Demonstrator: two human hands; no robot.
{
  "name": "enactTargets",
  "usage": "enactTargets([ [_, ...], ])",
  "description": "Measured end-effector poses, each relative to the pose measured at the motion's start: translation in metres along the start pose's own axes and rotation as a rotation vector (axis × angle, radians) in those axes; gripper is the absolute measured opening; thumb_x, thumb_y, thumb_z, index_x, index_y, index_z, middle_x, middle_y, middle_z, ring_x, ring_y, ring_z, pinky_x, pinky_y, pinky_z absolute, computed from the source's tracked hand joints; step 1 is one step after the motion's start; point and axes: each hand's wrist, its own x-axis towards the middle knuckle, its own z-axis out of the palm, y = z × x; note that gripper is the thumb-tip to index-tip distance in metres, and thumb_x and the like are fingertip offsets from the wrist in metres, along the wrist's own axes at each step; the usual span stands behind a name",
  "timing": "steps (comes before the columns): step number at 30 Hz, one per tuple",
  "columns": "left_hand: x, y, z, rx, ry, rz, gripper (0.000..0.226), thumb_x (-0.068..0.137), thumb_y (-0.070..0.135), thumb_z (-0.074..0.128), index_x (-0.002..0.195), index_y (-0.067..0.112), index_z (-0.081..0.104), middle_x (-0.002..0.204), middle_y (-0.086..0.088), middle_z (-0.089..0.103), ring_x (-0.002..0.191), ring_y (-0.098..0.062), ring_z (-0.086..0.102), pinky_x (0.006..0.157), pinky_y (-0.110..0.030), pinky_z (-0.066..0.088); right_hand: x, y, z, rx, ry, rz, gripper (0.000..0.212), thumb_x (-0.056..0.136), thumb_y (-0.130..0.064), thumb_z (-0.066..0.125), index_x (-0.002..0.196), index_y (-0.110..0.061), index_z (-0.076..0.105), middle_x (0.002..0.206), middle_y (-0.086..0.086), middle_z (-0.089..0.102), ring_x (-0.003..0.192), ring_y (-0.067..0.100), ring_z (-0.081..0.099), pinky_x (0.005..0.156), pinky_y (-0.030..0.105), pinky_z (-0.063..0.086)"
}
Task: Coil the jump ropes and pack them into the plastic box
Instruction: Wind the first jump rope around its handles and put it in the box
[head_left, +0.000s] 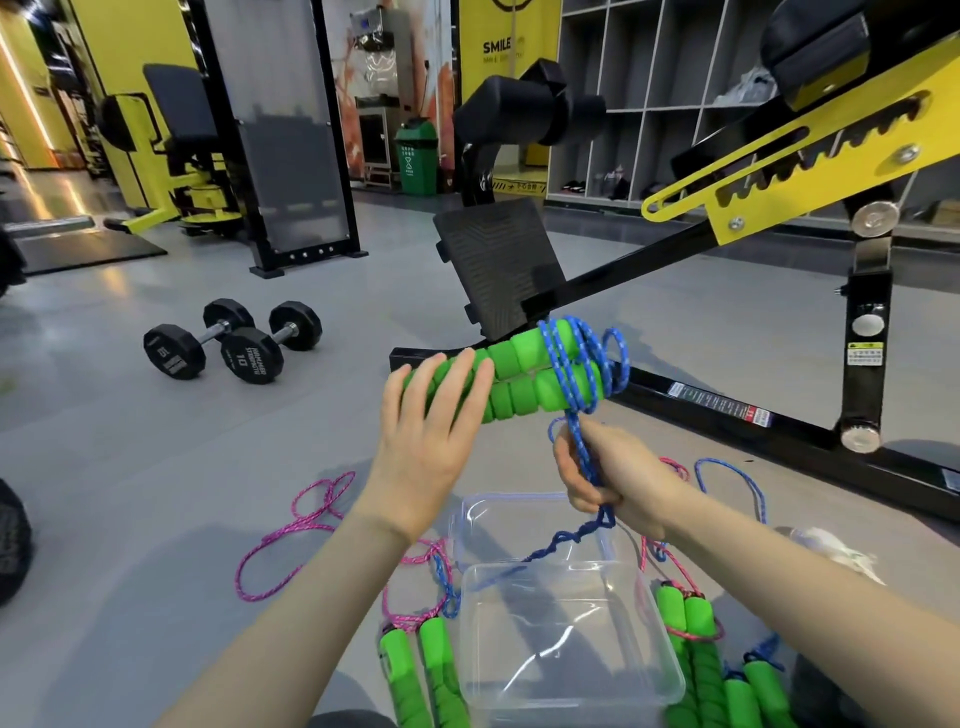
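I see two dumbbells (234, 340) on the floor at left. My left hand (428, 415) grips a pair of green foam handles (524, 371) wound with blue rope (587, 364); my right hand (605, 475) pinches the rope's tail above the clear plastic box (670, 670).

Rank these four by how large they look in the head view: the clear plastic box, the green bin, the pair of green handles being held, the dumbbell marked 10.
1. Clear plastic box, though it is nearest the camera.
2. Held green handles.
3. Dumbbell marked 10 and green bin look alike, so I leave them unranked; the bin stands far away.
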Motion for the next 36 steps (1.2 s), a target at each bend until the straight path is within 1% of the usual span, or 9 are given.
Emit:
enactTargets([
  [5,-0.004,-0.025,0.005,0.101,-0.079,-0.025,0.048,0.095,-0.007,0.013,0.131,-0.002,0.045,0.128,-0.022,0.050,0.107,-0.039,0.044,0.087,-0.054,0.040,-0.018,-0.025,-0.002,-0.160,-0.084,0.039,0.033,0.100,-0.028,0.034,0.085,-0.004,0.052,0.039,0.003,0.037,0.029,0.012,0.020,0.041,0.024,0.036],
  [9,0.000,-0.032,0.005,0.142,-0.112,-0.053,0.053,0.094,-0.008,0.009,0.128,-0.003,0.049,0.122,-0.023,0.058,0.105,-0.039,0.045,0.084,-0.054,0.041,-0.027,-0.053,-0.011,-0.419,-0.244,0.023,0.013,0.097,-0.017,0.047,0.097,-0.004,0.051,0.049,0.007,0.038,0.042,0.018,0.047,0.063,0.032,0.051],
  [11,-0.001,-0.038,0.005,0.155,-0.112,-0.046,0.051,0.093,-0.009,0.012,0.128,-0.004,0.049,0.123,-0.023,0.055,0.105,-0.040,0.045,0.085,-0.054,0.042,-0.029,-0.065,-0.016,-0.612,-0.233,-0.020,0.012,0.097,-0.015,0.047,0.102,-0.007,0.055,0.051,0.007,0.042,0.045,0.017,0.050,0.063,0.032,0.049],
  [14,-0.005,-0.038,0.005,0.176,-0.084,0.046,0.041,0.094,-0.011,0.028,0.128,-0.003,0.050,0.124,-0.022,0.056,0.105,-0.040,0.047,0.085,-0.055,0.042,-0.029,-0.084,-0.018,-1.027,-0.158,-0.231,0.011,0.095,-0.027,0.052,0.093,-0.025,0.063,0.050,-0.008,0.047,0.047,0.008,0.043,0.055,0.023,0.045],
  [16,-0.007,-0.031,0.004,0.171,-0.073,0.129,0.039,0.094,-0.010,0.032,0.127,-0.002,0.051,0.125,-0.021,0.055,0.105,-0.040,0.048,0.087,-0.054,0.042,-0.027,-0.098,-0.017,-1.243,-0.134,-0.369,0.012,0.090,-0.033,0.057,0.084,-0.026,0.065,0.059,-0.005,0.054,0.054,0.008,0.043,0.057,0.029,0.042],
  [19,-0.009,-0.022,0.005,0.159,-0.065,0.210,0.039,0.093,-0.010,0.035,0.127,0.000,0.051,0.125,-0.019,0.055,0.107,-0.039,0.050,0.090,-0.053,0.040,-0.025,-0.118,-0.017,-1.137,-0.162,-0.299,0.023,0.086,-0.040,0.061,0.080,-0.018,0.069,0.065,0.008,0.061,0.057,0.023,0.051,0.057,0.035,0.046],
  [22,-0.010,-0.021,0.004,0.166,-0.067,0.227,0.040,0.093,-0.009,0.034,0.129,0.000,0.048,0.128,-0.018,0.048,0.109,-0.038,0.048,0.092,-0.053,0.038,-0.027,-0.137,-0.022,-1.002,-0.250,-0.164,0.018,0.087,-0.032,0.062,0.086,-0.015,0.070,0.054,0.002,0.049,0.047,0.020,0.041,0.042,0.024,0.038],
  [27,-0.021,-0.027,0.003,0.186,-0.116,0.220,0.041,0.095,-0.008,0.028,0.130,0.001,0.047,0.130,-0.017,0.046,0.111,-0.038,0.047,0.093,-0.053,0.037,-0.037,-0.163,-0.037,-0.760,-0.466,-0.037,0.031,0.079,-0.011,0.064,0.110,-0.016,0.063,0.065,0.008,0.056,0.040,0.015,0.039,0.044,0.023,0.041],
  [36,-0.020,-0.012,-0.003,0.112,-0.094,0.306,0.040,0.097,-0.005,0.023,0.130,0.002,0.046,0.129,-0.015,0.045,0.110,-0.037,0.046,0.095,-0.053,0.036,-0.014,-0.158,-0.040,-0.646,-0.113,-0.307,0.016,0.079,-0.015,0.064,0.094,-0.010,0.064,0.076,0.013,0.068,0.042,0.009,0.033,0.041,0.019,0.027],
])
